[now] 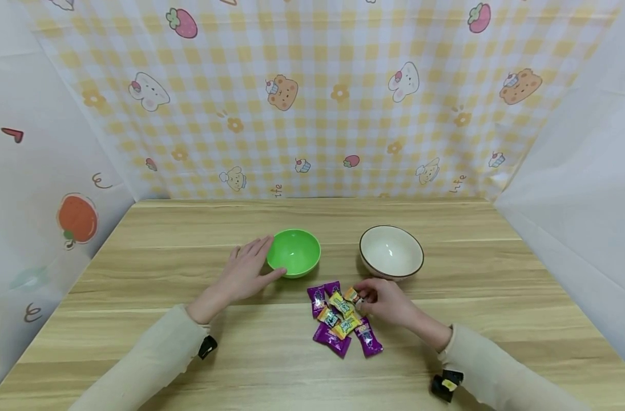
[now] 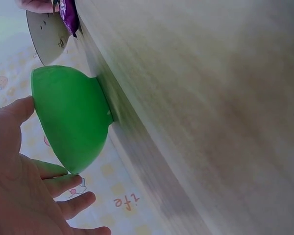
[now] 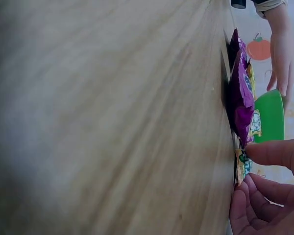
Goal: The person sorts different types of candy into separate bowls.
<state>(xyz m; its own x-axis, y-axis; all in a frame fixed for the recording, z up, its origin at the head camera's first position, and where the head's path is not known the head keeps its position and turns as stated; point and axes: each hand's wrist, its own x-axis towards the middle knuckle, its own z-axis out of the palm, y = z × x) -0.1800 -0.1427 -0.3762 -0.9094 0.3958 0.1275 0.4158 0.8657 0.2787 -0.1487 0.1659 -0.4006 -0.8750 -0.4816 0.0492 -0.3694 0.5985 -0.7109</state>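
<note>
My left hand [image 1: 245, 268] rests against the left side of a green bowl [image 1: 295, 254], its fingers extended. In the left wrist view the thumb and fingertips touch that bowl's rim. Right of the small pile, my right hand [image 1: 389, 302] pinches an orange-and-yellow wrapped candy [image 3: 242, 165] between thumb and fingers, low over the table. The pile beside it has several purple wrapped candies [image 1: 333, 339] and smaller yellow ones [image 1: 347, 325], some overlapping. Behind the right hand stands a cream bowl [image 1: 391, 251] with a dark rim; its inside shows no candies.
The wood-grain table [image 1: 189, 228] ends at a yellow checked curtain [image 1: 317, 131] with cartoon prints. White printed sheets [image 1: 45, 171] hang on both sides. A black strap device [image 1: 446, 385] sits at the right sleeve, and another [image 1: 207, 346] at the left.
</note>
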